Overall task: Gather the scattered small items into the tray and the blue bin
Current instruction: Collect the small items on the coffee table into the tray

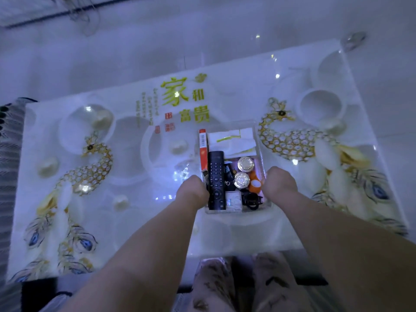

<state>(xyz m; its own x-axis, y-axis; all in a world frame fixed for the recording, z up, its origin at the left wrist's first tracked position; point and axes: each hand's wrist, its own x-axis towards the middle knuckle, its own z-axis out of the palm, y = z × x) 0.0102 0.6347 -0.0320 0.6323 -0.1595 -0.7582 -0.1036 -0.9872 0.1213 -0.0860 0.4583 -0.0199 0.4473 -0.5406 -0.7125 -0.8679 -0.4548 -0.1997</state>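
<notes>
A clear rectangular tray (234, 211) stands in the middle of the table, near the front edge. It holds a black remote (216, 176), a red and white box (203, 149), white tissue packs (231, 140), two round silver lids (245, 164), an orange and white item (255, 184), a black clip (253, 199) and a small silver packet (234, 199). My left hand (191, 191) grips the tray's left wall. My right hand (281, 182) grips its right wall. No blue bin is in view.
The glossy table (135, 199) is printed with jewelled swans, pearls and yellow characters. A white cup (320, 105) stands at the back right. My knees (245, 287) show below the front edge. A patterned cushion (9, 136) lies at the far left.
</notes>
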